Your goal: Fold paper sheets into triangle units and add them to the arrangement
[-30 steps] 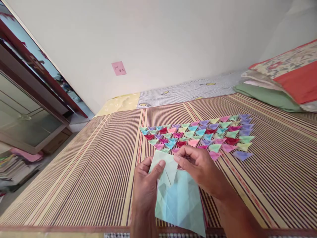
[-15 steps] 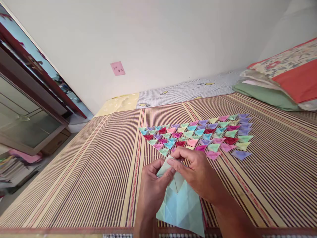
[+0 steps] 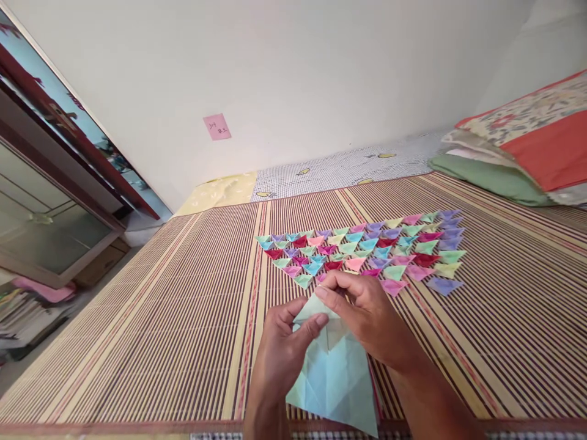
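A creased pale blue-green paper (image 3: 334, 379) is held between both hands above the striped mat, its upper end folded to a point. My left hand (image 3: 287, 342) pinches its left side, thumb lying on top. At the pointed top, my right hand (image 3: 362, 311) grips the paper between thumb and fingers. Just beyond my hands, several small folded paper pieces (image 3: 348, 247) in many colours lie in rows on the mat. Part of the paper's upper end is hidden by my fingers.
The striped mat (image 3: 183, 318) spreads beneath everything. Red floral and green bedding (image 3: 545, 153) sits at the far right, near the wall. A pink note (image 3: 217, 126) is on the wall. To the left stand a glass-panelled door (image 3: 50, 214) and stacked papers (image 3: 27, 311).
My left thumb has moved slightly up and right across the paper. The folded top edge now shows flatter and wider between my hands. The view has shifted very slightly.
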The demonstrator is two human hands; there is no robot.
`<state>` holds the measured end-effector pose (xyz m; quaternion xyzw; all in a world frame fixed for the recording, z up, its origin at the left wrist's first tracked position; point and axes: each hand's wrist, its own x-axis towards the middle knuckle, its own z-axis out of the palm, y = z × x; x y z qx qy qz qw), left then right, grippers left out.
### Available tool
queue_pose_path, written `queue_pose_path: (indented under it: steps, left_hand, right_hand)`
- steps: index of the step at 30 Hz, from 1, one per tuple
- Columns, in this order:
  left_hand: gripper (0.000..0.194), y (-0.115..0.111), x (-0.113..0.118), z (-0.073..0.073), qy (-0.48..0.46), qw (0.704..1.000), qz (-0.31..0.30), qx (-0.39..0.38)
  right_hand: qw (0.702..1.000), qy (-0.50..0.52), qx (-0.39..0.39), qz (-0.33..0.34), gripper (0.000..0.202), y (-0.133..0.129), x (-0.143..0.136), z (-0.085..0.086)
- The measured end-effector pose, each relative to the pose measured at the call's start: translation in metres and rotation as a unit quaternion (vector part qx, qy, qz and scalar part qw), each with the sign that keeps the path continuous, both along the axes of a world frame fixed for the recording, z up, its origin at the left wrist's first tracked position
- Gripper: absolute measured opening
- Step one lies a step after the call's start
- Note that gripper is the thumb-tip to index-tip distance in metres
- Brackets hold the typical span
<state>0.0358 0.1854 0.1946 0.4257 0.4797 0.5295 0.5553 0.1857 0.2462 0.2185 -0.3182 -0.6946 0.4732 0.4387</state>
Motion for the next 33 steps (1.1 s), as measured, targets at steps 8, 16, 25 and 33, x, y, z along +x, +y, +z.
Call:
queue_pose_path:
  steps: [8,16,25,33]
  left_hand:
    - [0.033,-0.002,-0.028,0.008,0.079,0.996,-0.009,0.042]
    - [0.021,0.002,-0.012,0.001,0.036,0.999,0.005,0.024]
    - [0.030,0.014,0.002,0.007,-0.255,0.937,0.238,0.022]
    - [0.030,0.019,0.018,0.005,-0.354,0.910,0.214,0.023]
  right_hand:
    - [1.000,-0.001,-0.003,-0.013,0.032,0.009,0.014,-0.003]
    - [0.995,-0.049,0.015,0.081,0.026,-0.003,0.000,0.001]
    - [0.990,0.105,-0.094,-0.025,0.049,0.014,0.010,-0.012]
    - [0.995,0.069,-0.065,0.011,0.014,-0.005,-0.017,-0.004]
